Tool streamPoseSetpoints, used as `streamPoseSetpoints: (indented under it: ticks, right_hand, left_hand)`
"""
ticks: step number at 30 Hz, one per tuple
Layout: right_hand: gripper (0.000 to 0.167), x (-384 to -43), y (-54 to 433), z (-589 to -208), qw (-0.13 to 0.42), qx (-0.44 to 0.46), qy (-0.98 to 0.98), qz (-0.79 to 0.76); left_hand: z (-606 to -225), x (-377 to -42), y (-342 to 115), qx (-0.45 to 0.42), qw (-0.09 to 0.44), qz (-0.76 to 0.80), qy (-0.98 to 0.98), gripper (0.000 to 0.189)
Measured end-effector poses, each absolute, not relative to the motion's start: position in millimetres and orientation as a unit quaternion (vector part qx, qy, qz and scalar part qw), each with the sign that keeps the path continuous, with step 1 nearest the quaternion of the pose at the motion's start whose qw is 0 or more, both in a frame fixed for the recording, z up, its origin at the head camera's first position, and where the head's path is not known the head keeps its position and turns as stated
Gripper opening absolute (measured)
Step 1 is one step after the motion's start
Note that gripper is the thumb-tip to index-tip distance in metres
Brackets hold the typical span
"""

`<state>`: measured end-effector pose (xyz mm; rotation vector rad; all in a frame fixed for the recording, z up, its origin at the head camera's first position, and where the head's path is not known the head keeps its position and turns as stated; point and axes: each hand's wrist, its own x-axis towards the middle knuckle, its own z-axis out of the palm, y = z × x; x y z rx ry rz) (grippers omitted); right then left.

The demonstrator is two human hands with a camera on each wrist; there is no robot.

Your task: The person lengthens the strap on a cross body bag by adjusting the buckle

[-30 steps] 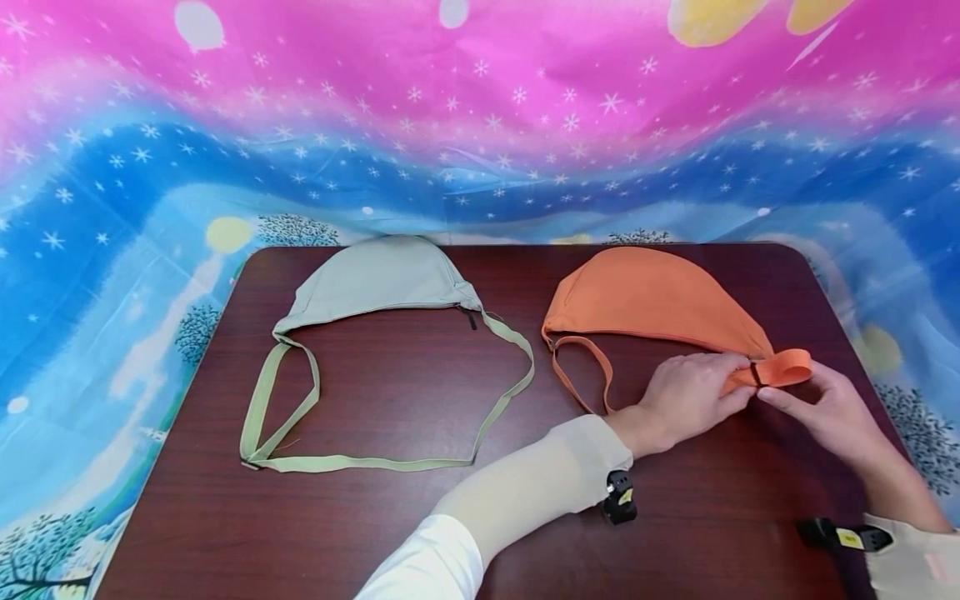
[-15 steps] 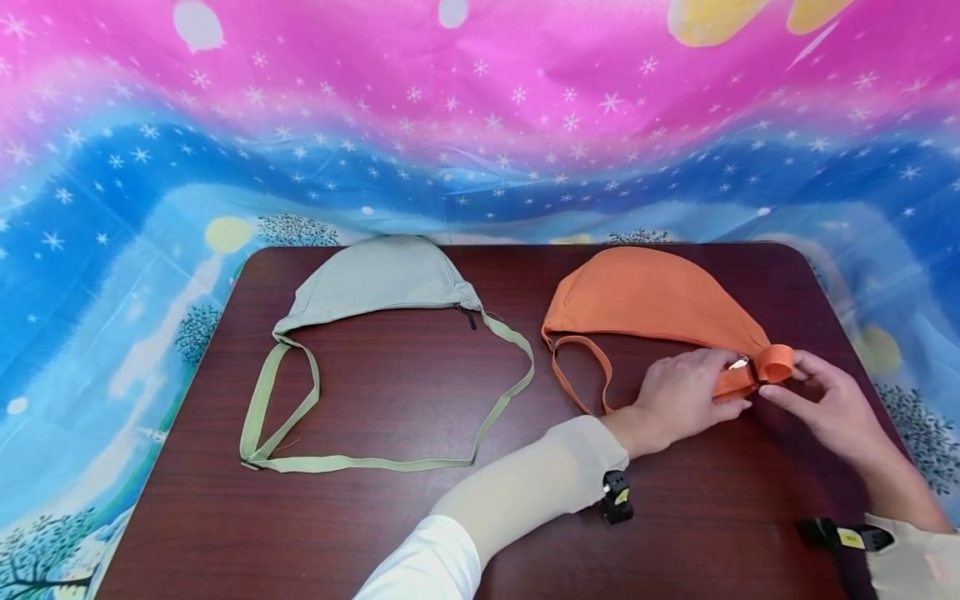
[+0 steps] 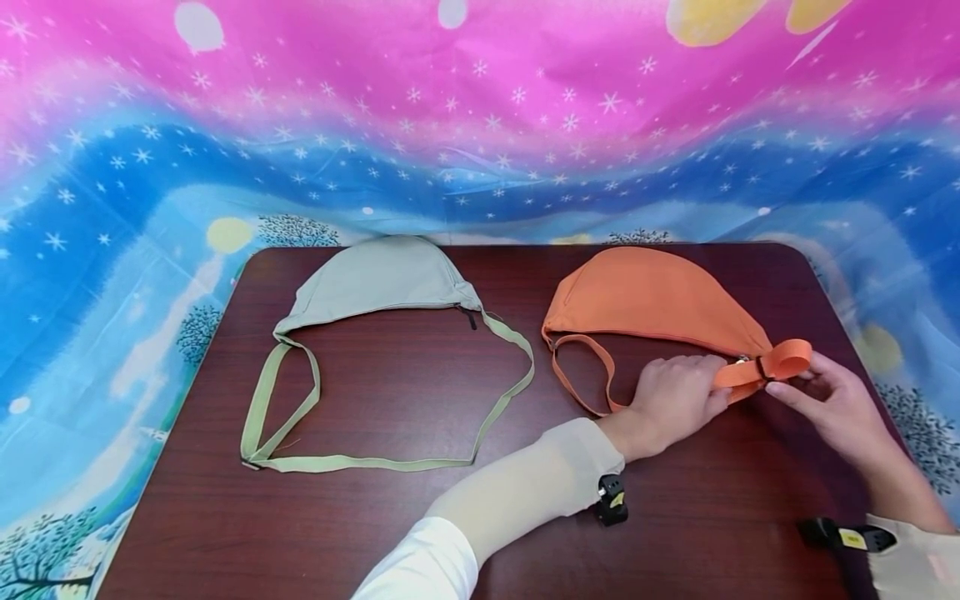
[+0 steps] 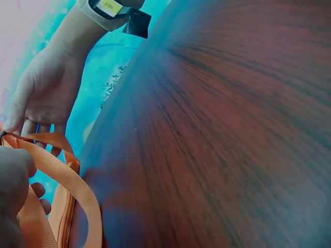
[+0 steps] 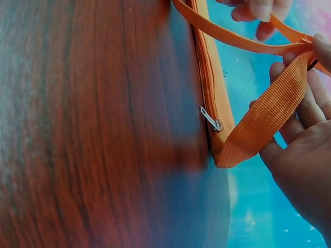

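Observation:
An orange crossbody bag lies flat toward the back right of the table, its curved side away from me. My left hand grips the bag's orange strap, fingers curled round it. At a dark strap slider, my right hand pinches the webbing between thumb and fingers. A loop of strap stands up just beyond the slider, partly over the right fingers. Seen from the right wrist, the strap runs up from the bag's end, beside a metal zipper pull, into the right fingers.
A pale green bag with a light green strap spread in a wide loop lies on the left of the dark wooden table. Behind the table hangs a pink and blue printed cloth.
My left hand has shifted slightly left along the strap. The loop at the slider drew in toward the left, then extended right again. Both bags have stayed in place.

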<state>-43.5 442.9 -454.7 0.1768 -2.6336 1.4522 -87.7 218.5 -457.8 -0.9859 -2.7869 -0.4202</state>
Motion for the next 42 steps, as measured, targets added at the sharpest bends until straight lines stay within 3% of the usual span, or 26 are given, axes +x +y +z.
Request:
streamPoseSetpoints:
  ticks: [4,10,27,36,42]
  right_hand:
    - [0.047,-44,440,-453,0.057,0.049,-0.890,0.451]
    - [0.034,-43,437,-451,0.051,0.052,-0.899,0.433]
    - [0.028,-47,433,-450,0.061,0.054,-0.903,0.421]
    - [0.036,-46,435,-451,0.049,0.060,-0.910,0.408]
    - [0.071,-47,444,-438,0.050,0.085,-0.896,0.434]
  left_hand:
    - [-454,-88,220,-0.346,0.068,-0.169,-0.920,0.019]
    - [-452,-88,219,-0.351,0.056,-0.205,-0.912,0.034]
    - [-451,-91,217,-0.351,0.061,-0.234,-0.905,0.045]
    - [-452,-93,220,-0.352,0.048,-0.246,-0.902,0.040]
    - [-451,-93,222,-0.356,0.041,-0.238,-0.903,0.038]
